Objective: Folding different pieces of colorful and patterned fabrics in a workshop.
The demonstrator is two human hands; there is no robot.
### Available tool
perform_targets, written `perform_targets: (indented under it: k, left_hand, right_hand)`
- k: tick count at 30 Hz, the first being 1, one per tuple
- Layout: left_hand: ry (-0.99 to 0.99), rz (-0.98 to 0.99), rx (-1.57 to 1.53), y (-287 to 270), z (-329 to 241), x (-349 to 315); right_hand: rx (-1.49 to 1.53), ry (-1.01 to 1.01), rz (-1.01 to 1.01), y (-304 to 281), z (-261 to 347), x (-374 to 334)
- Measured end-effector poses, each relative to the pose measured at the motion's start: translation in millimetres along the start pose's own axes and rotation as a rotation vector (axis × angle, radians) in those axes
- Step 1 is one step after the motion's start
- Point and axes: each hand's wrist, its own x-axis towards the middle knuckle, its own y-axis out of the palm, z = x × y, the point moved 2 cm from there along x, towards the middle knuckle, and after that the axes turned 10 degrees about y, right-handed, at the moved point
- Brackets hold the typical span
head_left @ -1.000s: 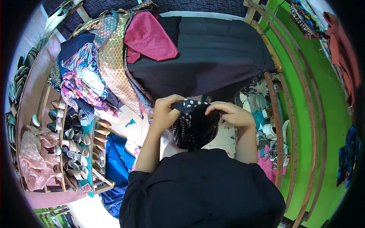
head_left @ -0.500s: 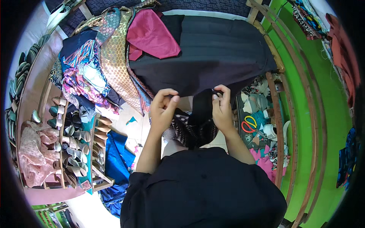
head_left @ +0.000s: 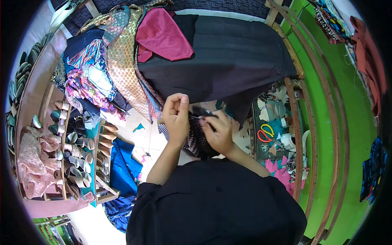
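My left hand (head_left: pixel 177 122) is closed in a pinch, thumb against the bent forefinger, above the gap in front of the table. What it pinches is too small or hidden to make out. Close beside it, my right hand (head_left: pixel 218 132) grips a piece of black cloth (head_left: pixel 203 111), smeared by motion between the two hands. Below them, a dark cloth with a pale pattern (head_left: pixel 197 139) hangs or lies over my lap, partly covered by my right hand. A wide black cloth (head_left: pixel 241 49) covers the table ahead, its near edge drooping beyond my hands.
Folded pink cloth (head_left: pixel 163 36) and a heap of patterned fabrics (head_left: pixel 96 77) lie on the table's left. Shoes fill a rack (head_left: pixel 96 163) at left. Scissors with red and yellow handles (head_left: pixel 266 132) rest among scraps at right, beside wooden rails (head_left: pixel 297 139). Blue cloth (head_left: pixel 124 163) lies on the floor.
My right hand has moved left and down, bringing the black cloth close to my left hand. My left hand's fingers have closed tighter, staying nearly in place.
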Motion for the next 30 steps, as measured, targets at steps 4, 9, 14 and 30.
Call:
perform_targets:
  k: [4, 9, 14, 30]
  left_hand:
    - [0.284, 0.73, 0.283, -6.0, -11.1, 13.9]
    - [0.203, 0.975, 0.75, -33.9, -18.9, 37.2]
    - [0.005, 0.895, 0.161, -35.3, -19.6, 26.7]
    - [0.414, 0.46, 0.451, -26.1, -11.1, -5.9]
  right_hand:
    - [0.072, 0.026, -0.126, -18.3, -9.0, 13.2]
    - [0.058, 0.032, -0.011, -28.5, 1.9, 21.6]
    - [0.109, 0.066, 0.055, -16.5, 4.5, 18.3]
    - [0.391, 0.243, 0.12, -18.4, -4.6, 22.0]
